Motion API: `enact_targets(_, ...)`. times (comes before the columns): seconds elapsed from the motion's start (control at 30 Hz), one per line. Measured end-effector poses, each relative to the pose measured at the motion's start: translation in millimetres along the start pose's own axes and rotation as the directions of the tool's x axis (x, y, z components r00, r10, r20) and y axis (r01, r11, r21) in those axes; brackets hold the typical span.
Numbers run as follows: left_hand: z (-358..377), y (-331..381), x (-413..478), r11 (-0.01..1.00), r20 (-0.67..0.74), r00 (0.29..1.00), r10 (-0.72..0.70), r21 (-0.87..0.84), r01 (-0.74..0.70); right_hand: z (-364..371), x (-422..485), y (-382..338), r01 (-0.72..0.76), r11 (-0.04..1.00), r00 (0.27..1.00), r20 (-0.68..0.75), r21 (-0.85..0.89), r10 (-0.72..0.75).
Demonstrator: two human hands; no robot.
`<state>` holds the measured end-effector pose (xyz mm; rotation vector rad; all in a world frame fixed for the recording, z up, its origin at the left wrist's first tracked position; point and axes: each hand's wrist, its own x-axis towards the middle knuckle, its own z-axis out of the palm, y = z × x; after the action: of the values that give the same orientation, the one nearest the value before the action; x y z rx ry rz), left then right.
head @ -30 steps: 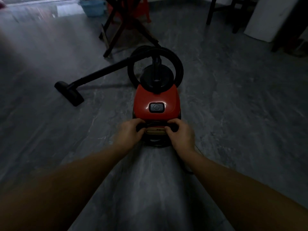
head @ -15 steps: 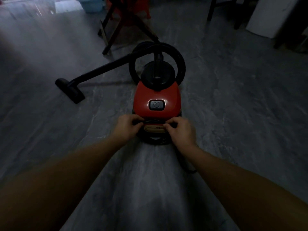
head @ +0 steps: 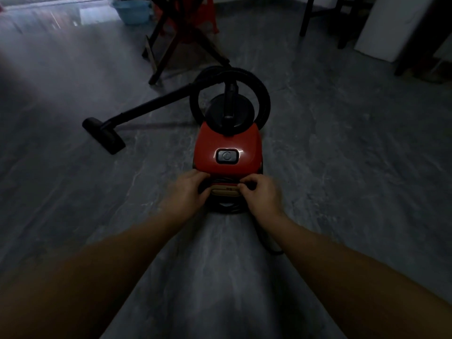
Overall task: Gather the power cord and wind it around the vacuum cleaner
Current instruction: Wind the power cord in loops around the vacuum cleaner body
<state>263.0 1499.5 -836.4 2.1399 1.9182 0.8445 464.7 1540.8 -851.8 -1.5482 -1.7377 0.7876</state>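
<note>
A red vacuum cleaner [head: 227, 148] stands on the grey floor ahead of me, its black hose [head: 259, 94] looped over its front. The black power cord [head: 223, 179] is wound in turns around the vacuum's rear end. My left hand [head: 188, 189] curls over the windings at the rear left. My right hand [head: 259, 192] pinches the cord at the rear right, fingertips together. A loose stretch of the cord runs on the floor beside my right forearm [head: 275, 250]. The room is dim, so fine detail of the grip is hard to make out.
The vacuum's black wand and floor nozzle [head: 105, 135] lie to the left. Dark wooden crossed legs [head: 171, 42] stand behind the vacuum, a blue basin [head: 132, 11] at the far back. A white cabinet [head: 386, 28] and dark furniture legs are at the back right.
Both hands have stayed at the rear of the vacuum. My right fingers have shifted slightly inward along the cord windings, and the view has tilted a little.
</note>
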Motion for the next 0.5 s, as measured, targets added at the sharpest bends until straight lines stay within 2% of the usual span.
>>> enact_targets(0.13, -1.7, 7.5, 5.6, 0.991, 0.020, 0.994, 0.108, 0.077, -0.110, -0.4, -8.3, 1.1, 0.064, 0.998, 0.997, -0.047, -0.024, -0.065)
enact_targets(0.33, 2.8, 7.0, 7.4, 0.996, -0.012, 0.997, 0.074, -0.039, -0.075, 0.4, -7.8, -2.2, 0.044, 0.999, 0.997, -0.069, 0.000, -0.044)
enact_targets(0.5, 3.3, 9.1, 1.2, 0.996, -0.004, 0.996, 0.084, -0.034, -0.084, 3.8, -5.9, 0.3, 0.040, 0.999, 0.996, -0.075, 0.029, -0.038)
